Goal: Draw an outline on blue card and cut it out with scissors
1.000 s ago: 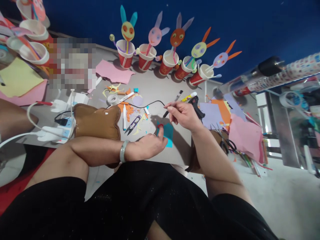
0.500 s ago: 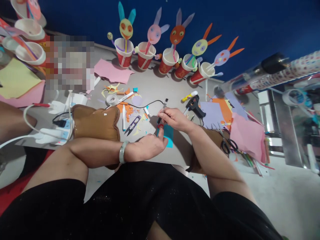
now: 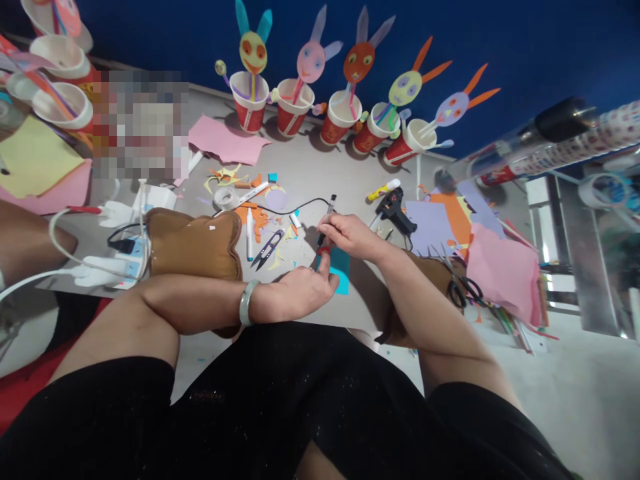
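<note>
- Dark blue wall (image 3: 175,33) rises behind the grey tabletop (image 3: 305,167); along its far edge stand five red-and-white paper cups (image 3: 336,131) bearing paper rabbit faces (image 3: 359,61).
- Near the middle of the tabletop's near edge lies a blue paper (image 3: 341,270), partly under the left hand, with a small red piece (image 3: 325,251) at its upper left corner.
- Right hand (image 3: 350,237): thumb and fingers clamped on a dark marker (image 3: 331,213), held steeply with its lower end down at the red piece.
- Left hand (image 3: 310,290): one finger stretched out to the red piece; whether the other fingers are together or apart, I cannot tell.
- Toward the left edge: snips (image 3: 269,250), a white marker (image 3: 250,235), a brown cushion (image 3: 195,247).
- Toward the right edge: a black glue gun (image 3: 399,210), a yellow pen (image 3: 383,191), lilac paper (image 3: 427,228) and black-handled scissors (image 3: 456,293).
</note>
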A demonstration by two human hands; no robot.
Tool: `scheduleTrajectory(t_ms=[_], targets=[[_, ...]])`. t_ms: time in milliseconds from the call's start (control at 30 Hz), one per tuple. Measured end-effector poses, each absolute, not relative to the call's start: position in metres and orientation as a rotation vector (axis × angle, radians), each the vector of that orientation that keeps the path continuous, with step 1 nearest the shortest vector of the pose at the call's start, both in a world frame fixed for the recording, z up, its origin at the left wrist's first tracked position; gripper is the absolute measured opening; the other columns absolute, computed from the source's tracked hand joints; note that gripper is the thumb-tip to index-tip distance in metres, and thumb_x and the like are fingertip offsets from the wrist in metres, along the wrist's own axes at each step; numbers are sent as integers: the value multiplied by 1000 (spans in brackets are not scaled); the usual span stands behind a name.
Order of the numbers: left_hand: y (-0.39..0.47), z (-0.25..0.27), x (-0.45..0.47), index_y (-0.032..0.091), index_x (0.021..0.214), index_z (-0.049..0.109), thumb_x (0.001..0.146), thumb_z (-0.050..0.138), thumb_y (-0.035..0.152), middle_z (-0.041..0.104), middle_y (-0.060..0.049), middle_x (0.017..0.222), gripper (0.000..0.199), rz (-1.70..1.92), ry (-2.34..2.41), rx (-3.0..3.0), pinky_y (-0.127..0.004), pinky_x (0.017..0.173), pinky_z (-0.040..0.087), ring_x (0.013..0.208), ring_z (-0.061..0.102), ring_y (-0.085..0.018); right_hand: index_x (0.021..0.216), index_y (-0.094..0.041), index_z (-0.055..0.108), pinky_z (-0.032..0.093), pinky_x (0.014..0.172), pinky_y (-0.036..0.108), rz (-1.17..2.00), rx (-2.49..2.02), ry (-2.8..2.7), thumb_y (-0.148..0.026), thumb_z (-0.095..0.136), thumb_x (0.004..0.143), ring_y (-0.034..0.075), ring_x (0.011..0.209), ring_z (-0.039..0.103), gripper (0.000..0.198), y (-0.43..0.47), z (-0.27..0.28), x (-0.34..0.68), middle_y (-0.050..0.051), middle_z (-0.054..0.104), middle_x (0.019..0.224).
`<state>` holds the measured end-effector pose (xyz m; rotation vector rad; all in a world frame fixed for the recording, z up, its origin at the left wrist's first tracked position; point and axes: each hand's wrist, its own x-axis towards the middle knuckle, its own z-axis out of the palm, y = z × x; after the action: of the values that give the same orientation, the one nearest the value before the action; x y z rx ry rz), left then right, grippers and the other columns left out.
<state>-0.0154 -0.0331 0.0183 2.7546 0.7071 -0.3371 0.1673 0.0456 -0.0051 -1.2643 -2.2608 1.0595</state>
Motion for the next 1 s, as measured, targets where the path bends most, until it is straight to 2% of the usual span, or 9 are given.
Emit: scheduleTrajectory(t_ms=[200,433,600,700,867,933,1000], targets=[[-33,17,-15,7,133,52,101,35,14,40,-39,151,37,-337,724,2743,-42,65,63,88,77,-33,88,-20,57,44,55,26,1104,-1352,-2113,-39,50,100,12,48,55,23,38,-6,175,-3,63,60],[-32,16,-13,10,133,52,102,38,18,39,-38,153,35,-327,757,2728,-43,64,62,86,77,-33,90,-21,58,45,52,25,1076,-1441,-1941,-46,51,100,11,47,55,28,17,-7,186,-2,65,64],[-29,23,-14,10,133,52,103,40,25,34,-38,156,35,-364,755,2671,-42,68,62,88,77,-31,82,-20,60,48,55,27,1011,-1520,-1857,-50,50,100,12,47,56,36,-1,-9,191,-1,63,59],[-28,28,-14,11,133,52,102,38,19,32,-36,159,36,-399,779,2645,-43,70,63,90,76,-31,83,-21,60,48,55,28,959,-1521,-1807,-49,51,100,13,48,57,34,-15,-12,191,-1,61,59],[-25,35,-13,11,142,46,97,31,7,29,-33,162,47,-454,801,2581,-45,75,62,100,75,-33,89,-21,59,49,53,30,870,-1532,-1719,-46,51,100,15,51,59,28,-40,-22,188,1,64,68],[-21,34,-14,12,140,46,97,29,8,32,-31,161,46,-440,812,2546,-44,73,61,96,75,-32,92,-21,60,50,54,31,784,-1536,-1740,-43,50,101,16,51,59,26,-49,-28,186,1,63,66],[-17,31,-17,12,135,47,97,29,9,47,-30,151,42,-378,806,2531,-43,70,59,91,75,-31,95,-20,61,50,55,31,671,-1530,-1781,-41,48,102,16,52,59,26,-58,-33,183,2,63,66]])
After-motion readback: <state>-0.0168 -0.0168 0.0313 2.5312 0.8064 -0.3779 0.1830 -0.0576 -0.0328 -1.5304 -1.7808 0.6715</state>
